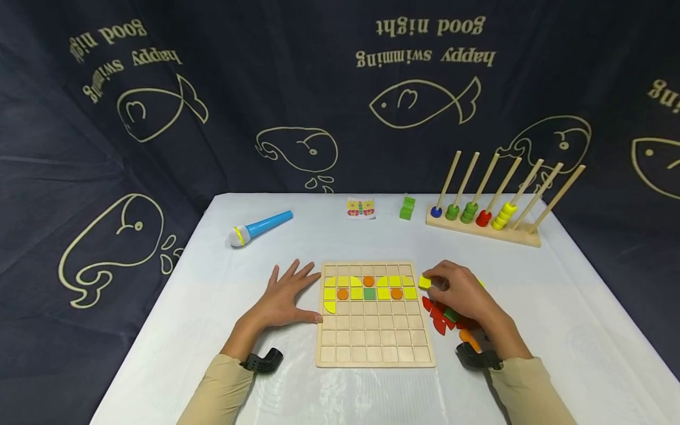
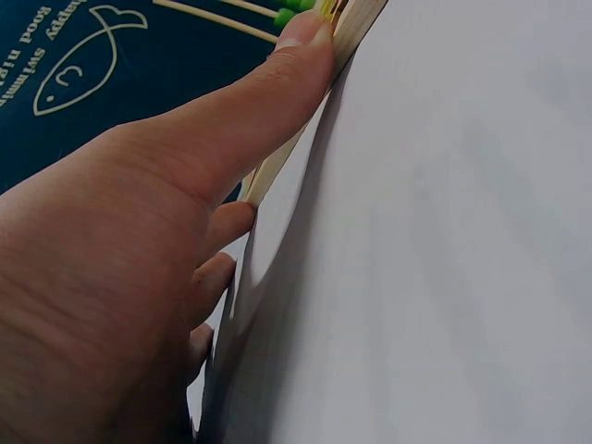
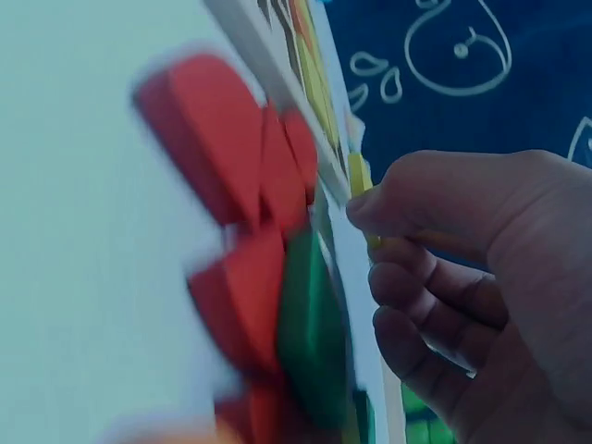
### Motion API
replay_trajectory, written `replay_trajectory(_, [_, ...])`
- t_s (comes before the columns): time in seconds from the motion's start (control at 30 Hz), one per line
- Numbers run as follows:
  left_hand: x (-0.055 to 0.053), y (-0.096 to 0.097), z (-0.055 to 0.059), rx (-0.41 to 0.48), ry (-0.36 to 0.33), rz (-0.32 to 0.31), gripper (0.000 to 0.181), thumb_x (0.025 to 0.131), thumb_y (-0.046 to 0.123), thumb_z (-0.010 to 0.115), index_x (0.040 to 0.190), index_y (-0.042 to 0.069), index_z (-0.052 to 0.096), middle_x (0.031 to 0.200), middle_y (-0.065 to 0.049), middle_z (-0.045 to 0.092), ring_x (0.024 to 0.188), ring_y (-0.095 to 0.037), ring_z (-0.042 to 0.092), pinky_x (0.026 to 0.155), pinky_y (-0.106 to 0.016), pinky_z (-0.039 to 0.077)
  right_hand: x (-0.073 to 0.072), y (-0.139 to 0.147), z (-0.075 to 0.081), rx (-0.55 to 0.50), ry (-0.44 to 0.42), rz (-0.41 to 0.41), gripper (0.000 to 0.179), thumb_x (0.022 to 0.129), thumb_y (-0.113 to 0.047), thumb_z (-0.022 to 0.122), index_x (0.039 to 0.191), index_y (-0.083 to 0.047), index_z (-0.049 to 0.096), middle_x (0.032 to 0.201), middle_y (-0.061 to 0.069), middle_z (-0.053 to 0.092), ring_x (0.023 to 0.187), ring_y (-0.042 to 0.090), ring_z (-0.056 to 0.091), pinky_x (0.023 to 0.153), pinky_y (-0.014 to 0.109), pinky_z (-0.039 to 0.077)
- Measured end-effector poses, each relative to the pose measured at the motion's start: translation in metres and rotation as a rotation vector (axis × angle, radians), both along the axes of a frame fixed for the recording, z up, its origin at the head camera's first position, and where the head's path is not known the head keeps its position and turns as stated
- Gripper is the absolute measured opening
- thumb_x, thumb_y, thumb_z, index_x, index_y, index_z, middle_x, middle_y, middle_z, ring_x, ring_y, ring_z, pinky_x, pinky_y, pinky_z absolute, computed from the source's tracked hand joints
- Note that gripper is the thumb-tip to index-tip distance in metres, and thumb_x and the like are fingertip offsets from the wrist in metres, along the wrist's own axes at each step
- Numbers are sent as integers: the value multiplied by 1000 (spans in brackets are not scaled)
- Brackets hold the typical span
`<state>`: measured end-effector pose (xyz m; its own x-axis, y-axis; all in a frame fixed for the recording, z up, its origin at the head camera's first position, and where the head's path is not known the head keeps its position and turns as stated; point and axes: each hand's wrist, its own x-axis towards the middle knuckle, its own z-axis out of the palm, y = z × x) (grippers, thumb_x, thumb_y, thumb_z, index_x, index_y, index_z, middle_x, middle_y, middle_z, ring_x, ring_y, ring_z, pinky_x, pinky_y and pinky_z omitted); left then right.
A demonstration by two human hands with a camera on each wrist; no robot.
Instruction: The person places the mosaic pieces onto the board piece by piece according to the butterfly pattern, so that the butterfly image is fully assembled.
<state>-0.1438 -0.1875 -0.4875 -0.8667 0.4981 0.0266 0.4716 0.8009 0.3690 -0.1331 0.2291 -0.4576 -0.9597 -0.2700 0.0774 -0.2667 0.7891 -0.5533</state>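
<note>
A square wooden grid board [image 1: 374,356] lies on the table, its upper cells partly filled with yellow, orange and green tiles. My left hand [image 1: 281,301] has its fingers spread, with the thumb and index fingertip at the board's left edge. Between thumb and fingers of my right hand [image 1: 462,290] is a yellow square tile [image 1: 425,282], just off the board's right edge. The right wrist view shows that yellow tile [image 3: 359,173] edge-on. Below the right hand lie several red pieces [image 1: 438,326], a green piece [image 1: 450,314] and an orange piece [image 1: 469,339], partly hidden by the hand and wrist.
A blue toy microphone [image 1: 270,223] lies at the back left. Behind the board are a small picture card [image 1: 360,208] and green blocks [image 1: 406,208]. A wooden peg rack [image 1: 483,231] with coloured beads stands at the back right. Dark printed cloth [image 1: 297,88] hangs behind the table.
</note>
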Motion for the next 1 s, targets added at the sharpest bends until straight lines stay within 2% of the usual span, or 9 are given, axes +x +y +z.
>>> replay_trajectory(0.17, [1, 0, 1, -2, -4, 0, 103, 64, 82, 63, 148, 27, 41, 156, 1, 25, 145, -28, 8, 110, -60, -4, 0, -22, 4, -31, 30, 81, 30, 80, -16, 72, 110, -12, 72, 98, -4, 61, 81, 16, 53, 72, 33, 48])
replay_trajectory(0.43, [1, 0, 1, -5, -12, 0, 104, 63, 82, 62, 148, 27, 40, 157, 1, 24, 145, -27, 7, 110, -60, -5, 1, -59, 8, -26, 46, 188, 31, 79, -15, 72, 110, -14, 72, 103, -6, 60, 83, 14, 52, 76, 32, 48])
replay_trajectory(0.67, [1, 0, 2, -7, -5, 0, 103, 64, 81, 63, 148, 26, 41, 156, 1, 24, 145, -29, 8, 110, -60, -4, 3, -92, 7, -100, 50, 310, 31, 82, -13, 71, 113, -14, 71, 103, -7, 60, 79, 14, 52, 68, 28, 46])
replay_trajectory(1.0, [2, -1, 2, 1, 5, -10, 102, 64, 81, 64, 148, 26, 41, 156, 0, 26, 145, -29, 9, 109, -62, -3, 8, -131, 3, -12, 94, 391, 27, 83, -14, 66, 108, -18, 73, 97, -11, 58, 74, 7, 50, 68, 24, 45])
